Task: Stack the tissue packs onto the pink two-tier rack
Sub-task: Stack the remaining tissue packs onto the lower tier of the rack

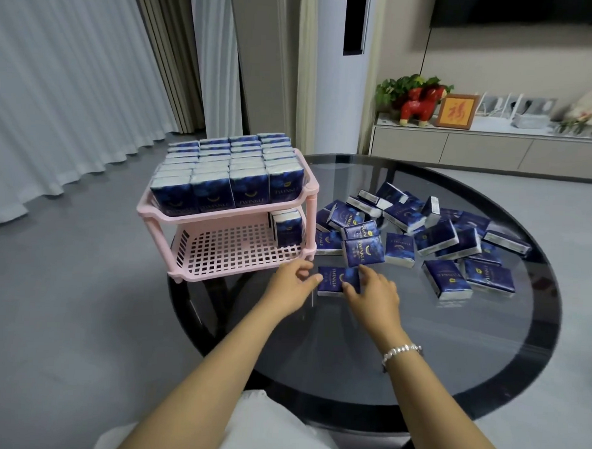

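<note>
Room: a living room with pale curtains (58,81) at the left, a grey floor, and a low cabinet (485,147) carrying a red toy animal (421,106) and a framed picture (457,111).
Desk: a round dark glass desk (367,354) held the rack and the loose packs.
Rack: the pink two-tier rack (226,252) stood at the desk's left edge; its upper tier was full of upright packs in rows, its lower tier (233,247) bare but for a short row of upright packs (287,228) at the back right corner.
Pile: loose tissue packs (421,235) lay jumbled right of the rack, some flat, some tilted.
Nearest pack: one tissue pack (338,280) lay flat just in front of the rack, between both hands.
Right hand: the right hand (372,294) had curled fingers on the pack's right side, its grip apparently pinching it.
Left hand: the left hand (290,286) touched the pack's left edge with loosely bent fingers, its grip open and holding nothing.
Handling: the packs looked light, soft and film-wrapped, likely slippery; pinching across the short sides should hold best.
</note>
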Demonstrator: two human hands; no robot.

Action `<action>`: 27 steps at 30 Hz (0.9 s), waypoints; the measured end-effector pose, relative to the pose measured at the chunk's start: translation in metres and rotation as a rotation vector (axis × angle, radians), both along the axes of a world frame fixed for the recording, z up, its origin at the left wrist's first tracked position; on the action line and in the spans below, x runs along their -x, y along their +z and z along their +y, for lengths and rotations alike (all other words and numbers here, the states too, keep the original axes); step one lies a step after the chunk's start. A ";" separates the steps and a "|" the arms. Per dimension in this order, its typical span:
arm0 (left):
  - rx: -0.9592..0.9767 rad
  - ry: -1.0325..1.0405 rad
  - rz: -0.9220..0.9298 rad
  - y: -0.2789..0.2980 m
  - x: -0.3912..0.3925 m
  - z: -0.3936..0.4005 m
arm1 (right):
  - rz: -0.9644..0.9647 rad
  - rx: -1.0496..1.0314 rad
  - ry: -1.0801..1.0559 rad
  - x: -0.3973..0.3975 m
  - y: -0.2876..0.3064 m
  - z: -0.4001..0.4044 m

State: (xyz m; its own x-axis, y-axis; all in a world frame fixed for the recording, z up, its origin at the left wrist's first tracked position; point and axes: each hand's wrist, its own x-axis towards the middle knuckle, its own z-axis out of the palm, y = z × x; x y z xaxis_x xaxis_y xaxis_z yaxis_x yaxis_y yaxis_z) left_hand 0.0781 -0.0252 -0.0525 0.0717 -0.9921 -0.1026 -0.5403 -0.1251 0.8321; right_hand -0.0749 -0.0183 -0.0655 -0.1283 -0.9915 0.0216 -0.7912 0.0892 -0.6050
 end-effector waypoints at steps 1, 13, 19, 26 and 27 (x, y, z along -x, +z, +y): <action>-0.037 -0.016 0.004 -0.002 0.006 0.002 | -0.044 0.003 0.007 0.001 -0.001 0.002; -0.124 0.134 0.494 0.015 0.060 0.001 | -0.503 0.108 0.123 0.028 0.025 -0.009; 0.037 0.267 0.622 -0.001 0.055 -0.007 | -0.155 0.167 -0.006 0.042 0.024 -0.051; 0.064 0.332 0.677 -0.010 0.049 -0.017 | 0.229 -0.048 -0.065 0.039 0.018 -0.082; 0.058 0.336 0.691 -0.010 0.049 -0.017 | 0.218 -0.041 -0.069 0.038 0.016 -0.084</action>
